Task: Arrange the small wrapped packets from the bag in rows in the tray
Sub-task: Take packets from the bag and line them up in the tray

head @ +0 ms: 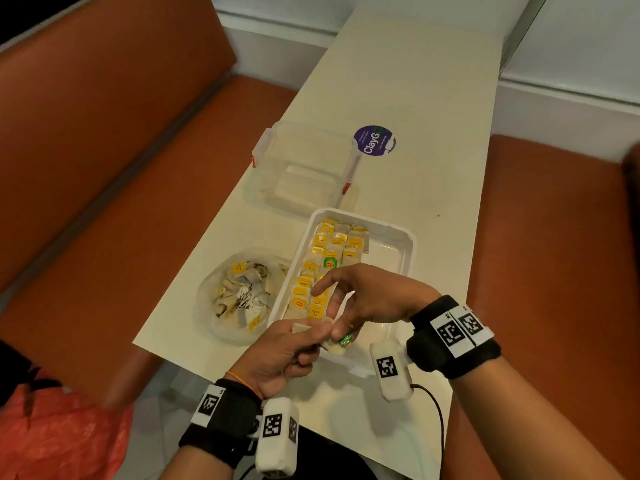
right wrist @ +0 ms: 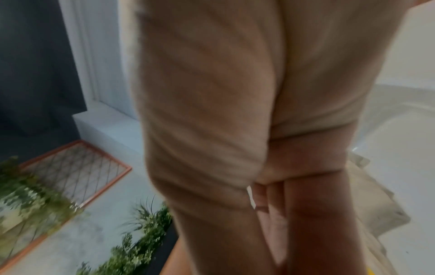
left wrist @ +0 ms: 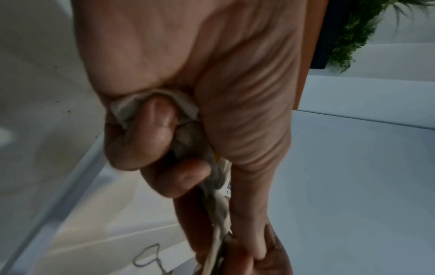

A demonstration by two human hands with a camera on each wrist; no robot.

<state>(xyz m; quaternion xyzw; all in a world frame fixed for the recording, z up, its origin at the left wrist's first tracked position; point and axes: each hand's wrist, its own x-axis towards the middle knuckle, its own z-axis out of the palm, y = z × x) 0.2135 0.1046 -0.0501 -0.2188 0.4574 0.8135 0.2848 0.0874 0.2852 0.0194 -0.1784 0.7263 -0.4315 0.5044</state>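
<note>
A white tray (head: 401, 237) holds rows of small wrapped packets (head: 332, 251), most with yellow labels and one with a green label. Left of it lies a clear plastic bag (head: 207, 306) with more loose packets. Over the tray's near end, my left hand (head: 313, 341) grips a small bunch of packets (left wrist: 219, 204) in its curled fingers. My right hand (head: 337, 330) meets it there, its fingertips pinching a packet with a green tag (head: 344, 340) that sticks out of the bunch. In the right wrist view my right hand (right wrist: 270, 214) is blurred.
A clear lidded container (head: 301, 164) stands beyond the tray, next to a round purple sticker (head: 374, 140) on the narrow cream table (head: 398, 81). Orange benches (head: 104, 168) flank the table on both sides. The tray's right half (head: 384, 258) is bare.
</note>
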